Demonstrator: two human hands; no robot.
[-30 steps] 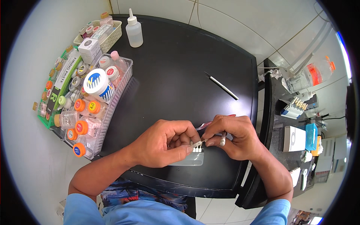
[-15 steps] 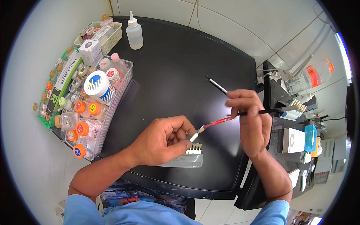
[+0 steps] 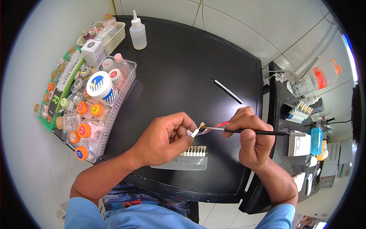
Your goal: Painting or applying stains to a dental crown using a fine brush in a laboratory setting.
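Note:
My left hand (image 3: 166,138) is closed, pinching the white stem of a tooth shade tab (image 3: 196,132) whose cream, tooth-shaped end points up and right. In my right hand (image 3: 253,139) is a fine brush (image 3: 263,132) with a black handle and a silver ferrule. Its brown tip reaches the tooth-shaped end; whether they touch I cannot tell. Below my left hand lies a shade guide holder (image 3: 179,163) with a row of several tabs. A red, partly clear rod (image 3: 222,124) shows behind the brush, mostly hidden by my right hand.
A silver-and-black thin tool (image 3: 228,91) lies on the black table (image 3: 171,68). A clear nozzle bottle (image 3: 138,33) stands at the back. Baskets (image 3: 121,100) crowded with jars fill the left. A side counter at right holds a plastic bottle (image 3: 323,78) and a blue basket (image 3: 316,140).
My right hand has moved down and turned, bringing the brush tip to the tooth-shaped end. The thin tool on the table is now fully uncovered. My left hand has barely moved.

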